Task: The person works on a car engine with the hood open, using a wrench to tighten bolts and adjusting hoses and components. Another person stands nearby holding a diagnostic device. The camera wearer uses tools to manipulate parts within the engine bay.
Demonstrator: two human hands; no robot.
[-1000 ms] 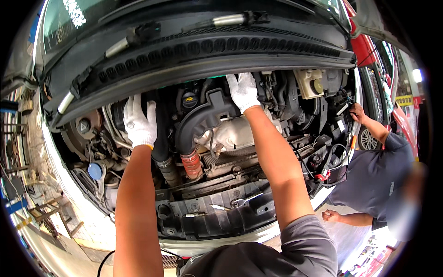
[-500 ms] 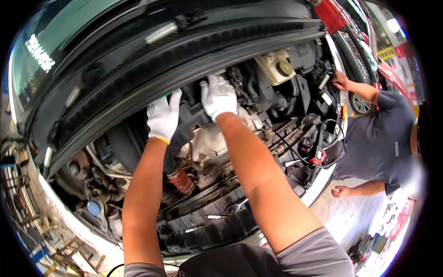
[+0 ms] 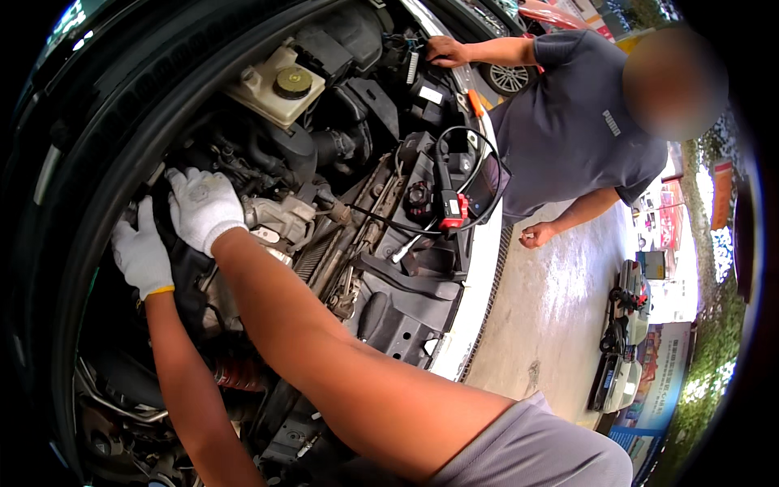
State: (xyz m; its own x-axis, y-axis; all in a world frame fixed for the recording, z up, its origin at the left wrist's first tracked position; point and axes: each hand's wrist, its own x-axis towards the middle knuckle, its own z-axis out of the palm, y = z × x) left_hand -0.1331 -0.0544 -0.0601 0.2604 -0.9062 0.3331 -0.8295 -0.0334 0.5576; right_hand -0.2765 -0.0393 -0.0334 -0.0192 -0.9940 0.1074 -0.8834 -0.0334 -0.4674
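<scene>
Both my hands wear white knit gloves and reach into an open engine bay below the windshield cowl. My left hand [image 3: 144, 253] is beside a dark engine part, its thumb stretched up apart from the fingers. The fingertips are partly hidden, and I see nothing held. Close by on the right, my right hand [image 3: 203, 207] lies over the top of the engine with its fingers spread, their tips bent down out of sight. A grey metal engine part [image 3: 280, 219] lies right of it. Beyond sits a cream fluid reservoir [image 3: 272, 101] with a round cap [image 3: 292, 82].
A black-and-red handheld device [image 3: 451, 209] with a looped cable rests on the front panel. A red ribbed hose [image 3: 239, 375] lies under my forearms. At the right, a co-worker [image 3: 576, 122] stands with one hand [image 3: 446, 50] on the white fender edge [image 3: 466, 77].
The view has swung to the right, so my hands now appear farther left and more of the co-worker shows. My hands stay at the same part of the engine.
</scene>
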